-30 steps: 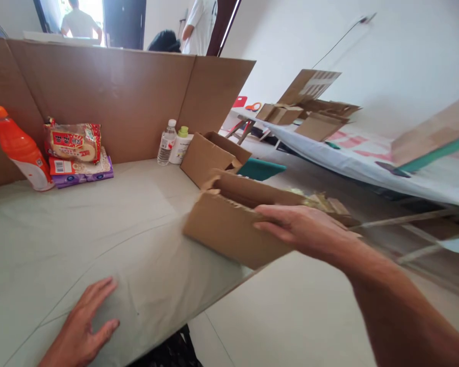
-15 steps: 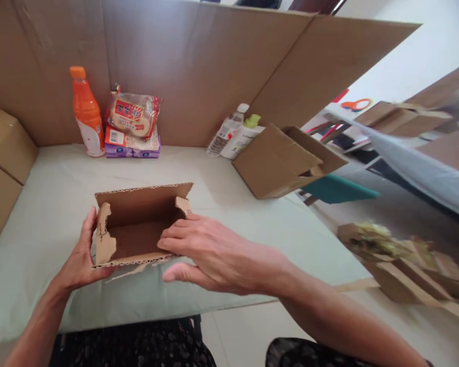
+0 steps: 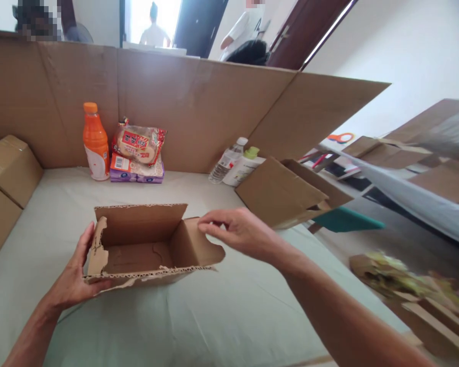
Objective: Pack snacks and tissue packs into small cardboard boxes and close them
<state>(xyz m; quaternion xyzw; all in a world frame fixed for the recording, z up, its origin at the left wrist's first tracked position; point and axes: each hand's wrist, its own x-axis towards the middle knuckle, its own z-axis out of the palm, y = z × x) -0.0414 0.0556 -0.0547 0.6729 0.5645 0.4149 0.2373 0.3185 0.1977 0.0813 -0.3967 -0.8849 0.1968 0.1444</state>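
Observation:
A small open-topped cardboard box (image 3: pixel 137 227) with ragged, torn edges stands on the cloth-covered table in front of me. Its inside shows only bare cardboard. My left hand (image 3: pixel 71 280) grips the box's left end, the thumb along the near side and the fingers behind the end wall. At the right end, a torn flap (image 3: pixel 202 244) leans outward. My right hand (image 3: pixel 240 232) pinches this flap's upper edge between thumb and fingers. The left end's flap (image 3: pixel 98 250) stands up with a jagged edge.
Against a cardboard screen (image 3: pixel 199 107) stand an orange bottle (image 3: pixel 95 145), a snack bag (image 3: pixel 139 145) on a purple pack (image 3: pixel 137 176), a clear bottle (image 3: pixel 227 162) and a white bottle (image 3: pixel 245 168). Another open box (image 3: pixel 279 191) sits right; closed boxes (image 3: pixel 15 163) stand left. People are beyond the screen.
My right hand has moved from inside the box's near right corner to its right flap. That flap has swung outward, exposing more of the interior. The view has tilted up.

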